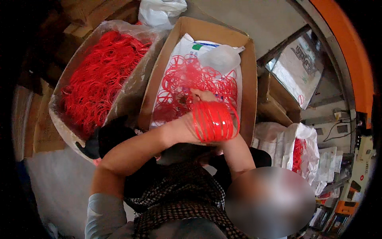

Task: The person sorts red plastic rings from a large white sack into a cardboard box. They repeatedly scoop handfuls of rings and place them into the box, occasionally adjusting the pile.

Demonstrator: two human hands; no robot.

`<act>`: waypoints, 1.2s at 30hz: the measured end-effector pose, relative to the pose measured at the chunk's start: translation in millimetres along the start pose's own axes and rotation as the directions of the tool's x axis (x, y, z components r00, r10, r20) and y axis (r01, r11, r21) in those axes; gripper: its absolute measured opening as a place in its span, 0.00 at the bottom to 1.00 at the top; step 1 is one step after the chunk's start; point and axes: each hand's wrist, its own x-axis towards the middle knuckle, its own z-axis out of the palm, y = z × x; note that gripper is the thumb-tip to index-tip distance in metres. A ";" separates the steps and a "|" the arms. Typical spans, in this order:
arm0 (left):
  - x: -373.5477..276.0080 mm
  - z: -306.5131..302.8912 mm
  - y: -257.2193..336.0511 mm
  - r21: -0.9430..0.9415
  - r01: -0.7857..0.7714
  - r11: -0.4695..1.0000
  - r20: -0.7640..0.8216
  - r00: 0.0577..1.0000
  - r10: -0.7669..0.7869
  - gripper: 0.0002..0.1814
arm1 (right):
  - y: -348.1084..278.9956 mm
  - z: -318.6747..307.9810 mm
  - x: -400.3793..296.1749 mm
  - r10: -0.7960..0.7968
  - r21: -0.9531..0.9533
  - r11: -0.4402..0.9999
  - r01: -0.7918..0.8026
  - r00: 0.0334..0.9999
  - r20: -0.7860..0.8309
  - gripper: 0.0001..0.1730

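Note:
A bundle of thin red plastic rings (213,122) sits at the end of my left forearm, lined up side by side like bangles. My left hand (195,127) is mostly hidden by these rings. My right forearm rises from the lower right and passes behind them. Just beyond the bundle, my right hand (206,95) is over a cardboard box (249,77); its fingers are blurred and partly covered. Inside that box, loose red rings (197,73), some with spokes, lie on a printed white sack (179,50). A translucent white plastic vessel (220,58) lies at the far end.
To the left stands a plastic-lined box (131,86) heaped with red rings (101,74). A white sack (310,149) with red pieces stands at the right, near an orange machine frame (349,44). Another white bag (161,12) is behind the boxes. A blurred oval covers the lower right.

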 end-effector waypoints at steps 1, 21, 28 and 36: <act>0.3 6.7 -3.1 0.089 -0.060 0.994 -0.055 0.996 0.065 0.18 | 4.2 -0.2 4.1 0.032 -0.022 0.999 -0.034 0.996 -0.083 0.16; -164.0 -145.9 -185.2 -0.614 0.786 -0.067 -0.377 -0.366 -0.851 0.39 | 142.4 -59.3 10.6 0.119 -0.968 0.071 0.240 0.962 0.247 0.23; -206.4 -131.1 -222.9 -0.647 0.756 0.105 -0.351 -0.173 -0.920 0.38 | 151.2 -33.1 0.7 -0.055 -0.923 0.200 0.328 0.944 0.324 0.18; -38.5 4.6 -106.6 -0.293 0.340 0.894 -0.170 0.901 -0.398 0.29 | -3.9 -83.0 -50.0 0.155 -0.550 0.820 0.158 0.864 0.480 0.15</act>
